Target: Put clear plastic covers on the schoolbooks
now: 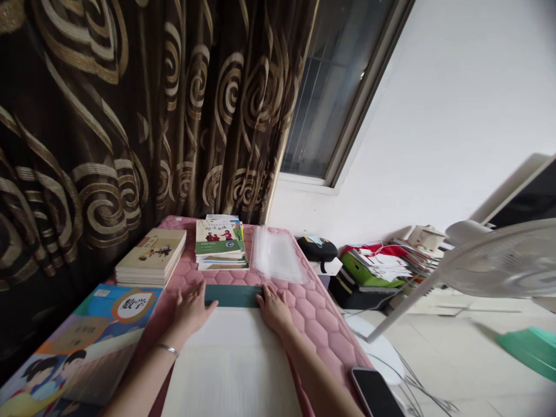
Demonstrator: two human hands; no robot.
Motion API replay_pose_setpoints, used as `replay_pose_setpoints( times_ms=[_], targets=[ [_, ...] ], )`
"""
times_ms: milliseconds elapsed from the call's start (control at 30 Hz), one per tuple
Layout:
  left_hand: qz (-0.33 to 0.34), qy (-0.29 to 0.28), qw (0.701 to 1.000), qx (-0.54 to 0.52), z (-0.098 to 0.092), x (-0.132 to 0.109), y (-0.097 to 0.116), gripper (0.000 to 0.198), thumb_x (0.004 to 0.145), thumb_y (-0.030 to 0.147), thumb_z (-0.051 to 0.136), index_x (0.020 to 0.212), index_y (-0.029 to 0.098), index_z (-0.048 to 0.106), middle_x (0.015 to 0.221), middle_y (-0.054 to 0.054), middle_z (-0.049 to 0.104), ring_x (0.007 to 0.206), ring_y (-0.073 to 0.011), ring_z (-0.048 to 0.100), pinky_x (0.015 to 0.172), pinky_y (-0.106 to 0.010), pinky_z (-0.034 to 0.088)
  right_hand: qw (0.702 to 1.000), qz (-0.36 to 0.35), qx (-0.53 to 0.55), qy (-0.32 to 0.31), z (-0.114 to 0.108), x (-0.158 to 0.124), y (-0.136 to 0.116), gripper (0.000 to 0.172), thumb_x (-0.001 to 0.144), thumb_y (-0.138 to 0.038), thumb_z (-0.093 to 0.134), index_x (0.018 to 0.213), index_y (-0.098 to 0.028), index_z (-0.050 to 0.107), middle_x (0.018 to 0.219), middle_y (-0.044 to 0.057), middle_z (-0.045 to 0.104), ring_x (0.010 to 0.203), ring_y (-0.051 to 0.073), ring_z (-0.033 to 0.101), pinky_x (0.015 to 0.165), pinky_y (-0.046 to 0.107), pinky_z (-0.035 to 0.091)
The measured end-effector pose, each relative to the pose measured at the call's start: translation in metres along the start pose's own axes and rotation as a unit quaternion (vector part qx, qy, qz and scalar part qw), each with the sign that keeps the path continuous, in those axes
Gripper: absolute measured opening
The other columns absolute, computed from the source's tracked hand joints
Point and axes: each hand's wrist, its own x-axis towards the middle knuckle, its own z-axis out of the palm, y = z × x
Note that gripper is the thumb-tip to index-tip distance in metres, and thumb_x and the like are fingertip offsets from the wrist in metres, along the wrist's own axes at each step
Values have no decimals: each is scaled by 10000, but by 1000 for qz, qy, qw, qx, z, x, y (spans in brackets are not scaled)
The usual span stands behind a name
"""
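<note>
In front of me lies a flat, pale sheet (230,365), perhaps an opened book or cover, with a dark green band (232,295) across its far end. My left hand (193,310) rests at the left end of that band, fingers spread and thumb on it. At the opposite end, my right hand (275,310) touches the edge with its fingers stretched out. Both hands are open, not wrapped round anything. Just beyond are clear plastic sleeves (278,258) and a stack of booklets (220,243). Motion blurs the sheet's near part.
A pink quilted cover (319,318) lies under everything. To the left are a stack of tan books (150,255) and a blue maths textbook (82,347). A phone (376,391) lies at the right edge. A white fan (499,260) stands beyond it, with cables on the floor.
</note>
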Motion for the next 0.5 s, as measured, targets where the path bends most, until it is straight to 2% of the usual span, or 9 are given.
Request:
replay_pose_setpoints(
  times_ms=[100,200,300,400,500],
  targets=[
    [-19,0,1000,15,-7,-3,-15,705,889,478,394,1495,130,301,1512,-182,378,1395,-341,370,1141,-648,84,1000,-3,-1,-4,0,0,1,533,996,-369,287,1455,-122,400,1490,131,428,1416,240,332,1166,468,186],
    [-22,0,999,38,-13,-3,-13,705,875,441,423,1491,117,310,1509,-180,386,1416,-344,328,1139,-663,41,1000,-5,-2,-9,-1,-1,0,539,994,-366,290,1458,-109,393,1485,139,431,1419,246,325,1167,472,182],
    [-16,12,997,71,-15,0,9,646,852,321,448,1455,97,386,1500,-182,403,1448,-350,251,1131,-679,-17,1000,-9,-9,-5,-1,0,-1,549,991,-361,295,1461,-93,385,1477,156,437,1414,256,333,1171,486,161],
    [68,16,996,49,-8,6,39,575,862,224,404,1431,151,443,1515,-139,396,1454,-315,248,1144,-664,-7,1000,-10,-14,-1,1,1,-2,563,988,-363,303,1461,-67,375,1479,166,431,1409,259,341,1172,480,167],
    [130,-15,991,-9,4,10,62,559,899,262,375,1453,197,408,1523,-100,394,1429,-286,317,1156,-653,54,1000,-7,-15,-2,1,1,-1,569,987,-368,314,1457,-54,378,1488,164,419,1413,263,333,1167,475,190]
  ],
)
